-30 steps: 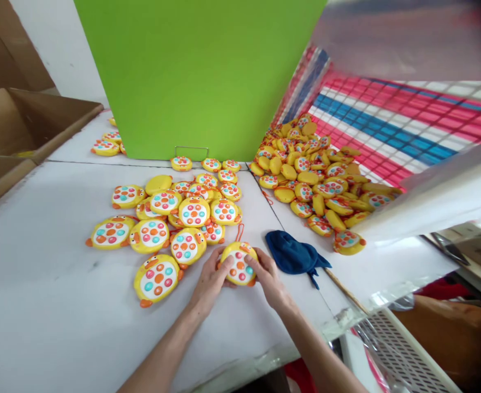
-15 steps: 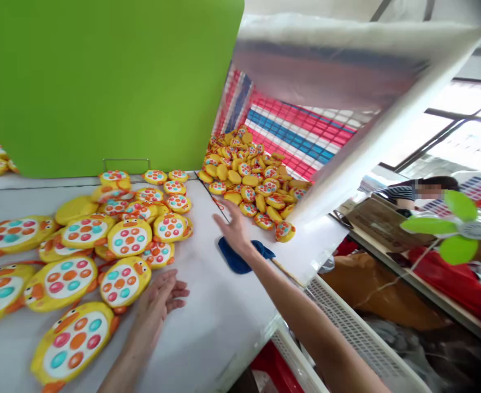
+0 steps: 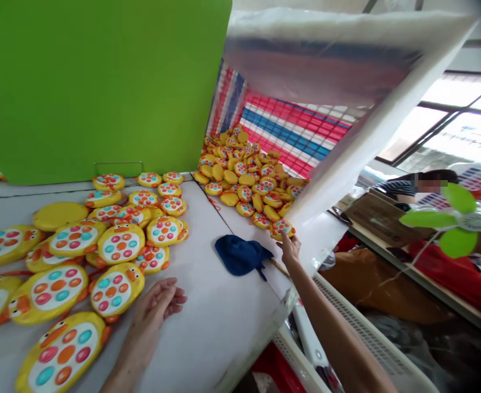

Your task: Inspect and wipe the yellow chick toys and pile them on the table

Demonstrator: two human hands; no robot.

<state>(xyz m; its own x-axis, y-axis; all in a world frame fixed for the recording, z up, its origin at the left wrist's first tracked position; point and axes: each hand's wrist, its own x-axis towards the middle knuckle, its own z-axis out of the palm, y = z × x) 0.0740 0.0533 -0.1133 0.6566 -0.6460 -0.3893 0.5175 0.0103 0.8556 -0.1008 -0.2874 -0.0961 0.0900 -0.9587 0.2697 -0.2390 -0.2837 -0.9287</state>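
My right hand [image 3: 291, 252] reaches to the near right edge of a heap of yellow toys. Its fingers grip the edge of one duck-shaped toy [image 3: 281, 228], which has a white face with coloured round buttons. My left hand [image 3: 160, 303] is over the white table [image 3: 207, 327], fingers loosely curved and apart, with nothing in it. Close beside it lies a duck toy [image 3: 117, 291] in a spread of similar toys, most button side up; one yellow toy [image 3: 60, 216] lies face down. Between my hands is a dark blue cloth cap [image 3: 240, 254].
A large green board [image 3: 101, 87] stands behind the left toys. The heaped toys [image 3: 244, 179] lie under a plastic-wrapped white frame [image 3: 404, 114] against striped sheeting. At right are a white plastic basket [image 3: 358, 338], a green-bladed fan [image 3: 475, 221] and another person [image 3: 404, 186].
My right hand has moved right from above the blue cap to the heap's edge and taken hold of a duck toy. My left hand stays nearly still; the view has shifted slightly.
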